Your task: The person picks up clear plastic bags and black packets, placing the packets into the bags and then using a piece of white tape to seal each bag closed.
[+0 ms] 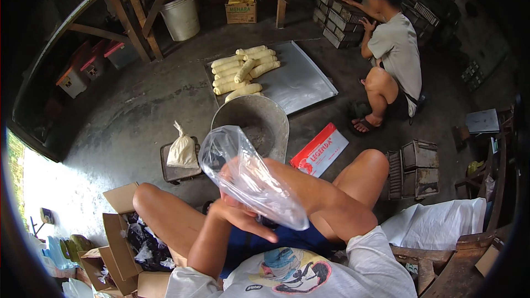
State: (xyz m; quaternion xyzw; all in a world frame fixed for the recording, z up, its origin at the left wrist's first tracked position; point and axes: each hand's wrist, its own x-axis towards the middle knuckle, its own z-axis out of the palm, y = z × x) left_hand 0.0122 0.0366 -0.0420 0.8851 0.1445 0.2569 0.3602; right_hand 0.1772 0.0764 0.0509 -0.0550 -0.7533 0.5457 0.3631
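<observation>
In front of me a clear plastic bag (pixel 251 182) is held slanting, its wide end up and to the left, its other end down to the right. My right hand (pixel 240 170) shows through the film, closed at the bag's upper part, its fingers partly hidden. Just below it my left hand (pixel 238 213) is at the bag's side. One digit sticks out to the right while the rest seem bent against the film. Beyond the bag stands a large round metal tub (pixel 279 127). Left of it, a tied bag of pale contents (pixel 182 152) sits on a dark tray (pixel 167 166).
Pale dough-like rolls (pixel 243 72) lie piled on a metal sheet (pixel 303 74). A red-and-white box (pixel 320 149) is beside the tub. A person (pixel 395 49) squats by stacked metal tins (pixel 337 22). Opened cartons (pixel 118 243), a white sack (pixel 439 223) and tins (pixel 419 160) surround my legs.
</observation>
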